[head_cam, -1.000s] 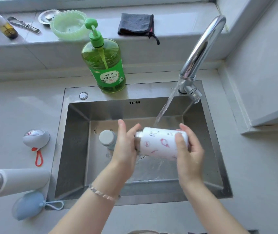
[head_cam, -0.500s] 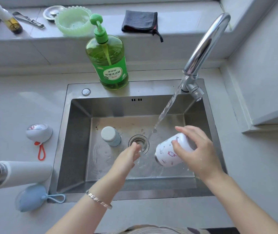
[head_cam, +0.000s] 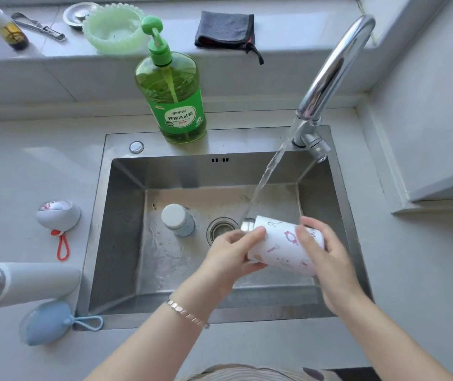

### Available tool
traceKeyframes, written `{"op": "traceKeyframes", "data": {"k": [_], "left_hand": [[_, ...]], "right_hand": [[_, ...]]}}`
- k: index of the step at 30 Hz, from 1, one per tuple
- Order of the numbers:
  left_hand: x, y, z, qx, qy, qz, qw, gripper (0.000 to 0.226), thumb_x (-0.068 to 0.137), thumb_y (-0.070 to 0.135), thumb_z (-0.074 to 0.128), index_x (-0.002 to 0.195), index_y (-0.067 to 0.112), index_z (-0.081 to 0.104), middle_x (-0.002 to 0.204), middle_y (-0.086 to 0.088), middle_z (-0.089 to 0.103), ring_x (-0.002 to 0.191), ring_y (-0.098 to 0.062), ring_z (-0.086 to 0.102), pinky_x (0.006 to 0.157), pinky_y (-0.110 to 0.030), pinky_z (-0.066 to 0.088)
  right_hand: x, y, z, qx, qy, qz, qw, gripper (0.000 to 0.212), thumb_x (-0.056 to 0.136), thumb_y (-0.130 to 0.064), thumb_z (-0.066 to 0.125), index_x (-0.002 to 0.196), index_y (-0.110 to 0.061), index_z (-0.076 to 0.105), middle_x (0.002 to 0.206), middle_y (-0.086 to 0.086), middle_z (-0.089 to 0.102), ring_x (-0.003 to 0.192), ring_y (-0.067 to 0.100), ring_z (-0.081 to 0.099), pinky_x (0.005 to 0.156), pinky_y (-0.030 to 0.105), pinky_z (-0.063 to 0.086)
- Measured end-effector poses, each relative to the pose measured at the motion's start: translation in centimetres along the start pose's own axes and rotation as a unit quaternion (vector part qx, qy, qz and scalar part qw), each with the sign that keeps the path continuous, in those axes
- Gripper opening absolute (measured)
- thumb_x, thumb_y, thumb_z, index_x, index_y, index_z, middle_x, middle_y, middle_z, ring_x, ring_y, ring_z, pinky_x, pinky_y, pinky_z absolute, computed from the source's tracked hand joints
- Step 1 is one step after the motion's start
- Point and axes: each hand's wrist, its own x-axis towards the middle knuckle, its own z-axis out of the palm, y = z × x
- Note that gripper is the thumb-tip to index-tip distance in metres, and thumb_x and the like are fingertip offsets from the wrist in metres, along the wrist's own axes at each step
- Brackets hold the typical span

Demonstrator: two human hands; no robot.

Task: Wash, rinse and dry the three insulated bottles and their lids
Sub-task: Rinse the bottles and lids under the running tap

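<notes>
A white patterned bottle [head_cam: 280, 250] is held on its side over the sink [head_cam: 126, 229], its steel mouth turned toward the drain and set under the stream of water [head_cam: 267, 177] that falls from the faucet [head_cam: 332, 72]. It is gripped by both hands: the left hand [head_cam: 228, 257] is curled around the end near the mouth, and the right hand [head_cam: 329, 265] is wrapped over the body toward the base. The bottle is judged to be stiff and fairly light while empty, but heavier once water is taken in; its smooth coated wall is wet and is likely to be slippery, so a full wrap around the body is called for rather than a fingertip pinch. Breakage is not expected, though a dent could be caused by a drop into the steel basin. Three bottles are counted: the patterned one in the hands, a pale blue bottle [head_cam: 177, 220] stood upright in the sink left of the drain, and a plain white bottle [head_cam: 27, 281] laid on the counter [head_cam: 425, 270] at the left with its mouth open. Two lids are counted on that side, a white lid [head_cam: 59, 215] with a red loop and a blue lid [head_cam: 48, 321] with a blue loop; a third lid cannot be made out. One green soap bottle [head_cam: 173, 86] and one dark cloth [head_cam: 225, 30] are also seen behind the sink.
</notes>
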Motion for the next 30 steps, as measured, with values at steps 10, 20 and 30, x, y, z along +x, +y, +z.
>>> {"op": "traceKeyframes", "data": {"k": [10,20,30], "left_hand": [[2.4,3.5,1.2,0.264,0.083,0.249,0.928,0.072,0.054,0.015,0.09,0.114,0.025,0.051,0.103,0.016,0.062,0.095,0.004,0.059,0.082,-0.013,0.046],[2.7,3.3,-1.6,0.259,0.071,0.24,0.933,0.055,0.074,0.018,0.078,0.117,0.031,0.045,0.123,0.014,0.047,0.114,-0.007,0.053,0.098,-0.03,0.045],[1.3,0.9,-6.2,0.212,0.121,0.161,0.956,0.024,0.088,0.001,0.057,0.088,0.024,0.059,0.093,0.004,0.068,0.089,-0.009,0.062,0.078,-0.026,0.05]], "right_hand": [[4.6,0.6,3.1,-0.203,-0.086,-0.105,0.97,0.076,0.055,-0.029,0.087,0.118,-0.038,0.047,0.116,-0.012,0.061,0.103,0.004,0.059,0.086,0.024,0.049],[6.4,1.2,3.4,-0.198,0.026,-0.158,0.967,0.065,0.054,-0.027,0.088,0.107,-0.034,0.051,0.102,-0.014,0.064,0.096,0.008,0.061,0.083,0.026,0.049],[6.7,0.4,4.1,-0.218,0.029,-0.158,0.963,0.065,0.053,-0.024,0.089,0.108,-0.032,0.055,0.097,-0.016,0.063,0.092,0.008,0.06,0.082,0.026,0.05]]}}
